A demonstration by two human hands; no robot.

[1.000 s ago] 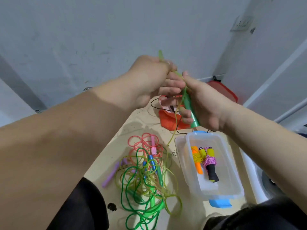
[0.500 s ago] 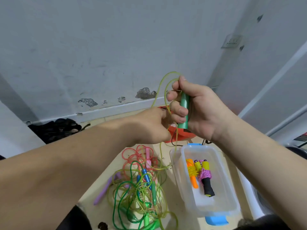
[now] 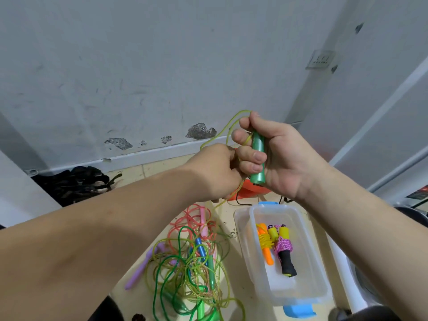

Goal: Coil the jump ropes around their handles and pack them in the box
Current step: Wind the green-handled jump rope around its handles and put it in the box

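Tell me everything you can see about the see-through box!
The see-through box is a rectangular, plastic-looking tub with rounded corners and blue clips at both ends. It sits open on the floor, right of the loose rope tangle. Inside lie two coiled ropes: orange handles wrapped in yellow, yellow-and-black handles wrapped in pink.

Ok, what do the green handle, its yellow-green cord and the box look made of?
The green handle looks like smooth plastic: bright streaks of gloss run along it. The yellow-green cord is translucent, likely soft PVC or rubber, and it bends in smooth springy loops. The box is clear, slightly frosted plastic, and the floor shows through its walls.
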